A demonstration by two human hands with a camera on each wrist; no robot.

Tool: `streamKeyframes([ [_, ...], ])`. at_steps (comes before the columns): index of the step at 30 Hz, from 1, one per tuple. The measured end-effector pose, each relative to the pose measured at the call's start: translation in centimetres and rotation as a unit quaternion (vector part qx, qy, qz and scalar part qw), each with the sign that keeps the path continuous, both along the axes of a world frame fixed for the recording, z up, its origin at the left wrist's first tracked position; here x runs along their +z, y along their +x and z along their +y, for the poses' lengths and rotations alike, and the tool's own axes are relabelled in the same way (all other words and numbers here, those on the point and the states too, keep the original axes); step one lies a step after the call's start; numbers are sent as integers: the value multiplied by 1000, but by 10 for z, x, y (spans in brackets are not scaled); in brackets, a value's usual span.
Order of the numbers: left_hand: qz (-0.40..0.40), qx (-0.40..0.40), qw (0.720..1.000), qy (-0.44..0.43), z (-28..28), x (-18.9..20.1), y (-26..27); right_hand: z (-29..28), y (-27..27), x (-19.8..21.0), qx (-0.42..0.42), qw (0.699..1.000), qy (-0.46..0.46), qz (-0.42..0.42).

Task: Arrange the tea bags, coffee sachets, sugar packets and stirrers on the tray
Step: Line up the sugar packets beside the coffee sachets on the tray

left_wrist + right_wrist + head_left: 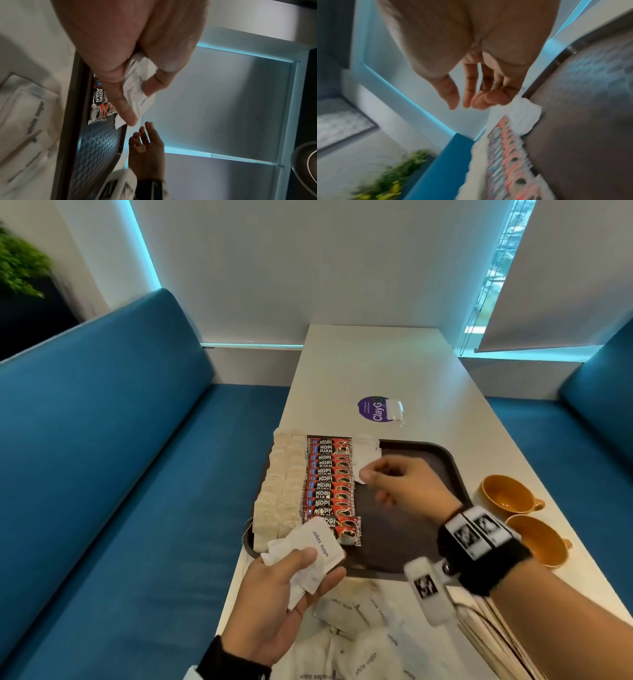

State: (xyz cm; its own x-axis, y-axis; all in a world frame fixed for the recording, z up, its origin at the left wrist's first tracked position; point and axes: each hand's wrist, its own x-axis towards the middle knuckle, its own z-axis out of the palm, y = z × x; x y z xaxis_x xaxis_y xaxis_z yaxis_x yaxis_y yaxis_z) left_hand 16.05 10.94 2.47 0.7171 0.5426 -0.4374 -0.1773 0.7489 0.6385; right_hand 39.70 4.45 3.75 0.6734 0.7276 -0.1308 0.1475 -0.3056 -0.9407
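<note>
A dark brown tray [411, 525] carries two columns of white tea bags [281, 487], then a column of red coffee sachets [329, 484]. A few white sugar packets [364, 453] lie at the tray's far edge, right of the sachets. My right hand [371, 484] hovers over these packets with relaxed fingers. In the right wrist view the right hand [465, 105] holds nothing, its fingertips just above the sugar packets [525, 116]. My left hand [320, 565] grips a bunch of sugar packets [318, 542] above the tray's near left corner. The left wrist view shows them [135, 83] pinched between thumb and fingers.
Loose sugar packets [359, 628] and wooden stirrers [486, 631] lie on the white table near me. Two orange cups [507, 494] stand right of the tray. One tea bag [394, 409] rests beside a purple sticker [371, 409] beyond it. Blue benches flank the table.
</note>
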Motion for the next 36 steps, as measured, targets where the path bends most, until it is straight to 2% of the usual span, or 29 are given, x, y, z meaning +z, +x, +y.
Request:
streamKeyframes([
  [3, -17, -9, 1000, 15, -7, 7, -1, -34, -55, 12, 47, 988, 61, 133],
  [6, -20, -17, 999, 21, -15, 13, 1, -56, -88, 10, 58, 984, 55, 157],
  [10, -10, -20, 999, 39, -22, 15, 5, -64, -103, 2, -3, 980, 102, 169],
  [14, -7, 11, 1000, -22, -16, 8, 6, -48, -67, -2, -92, 962, 152, 208],
  [17, -11, 12, 999, -46, -8, 2, 3, -23, -12, -17, -141, 971, 112, 159],
  [23, 24, -9, 1000, 12, 0, -6, 3, 15, 73, -57, -147, 985, -69, 65],
  [28, 64, 8, 998, 15, 3, -16, 6, 37, 86, -67, -116, 977, -181, 13],
  [31, 64, 12, 997, 31, 2, -15, 6, 42, 84, -64, -121, 969, -213, -8],
  [34, 58, 9, 998, 38, 1, -13, 4, 37, 76, -54, -142, 965, -214, -50],
  [36, 59, 11, 997, 44, 0, -10, 3, 29, 63, -41, -143, 973, -170, -66],
])
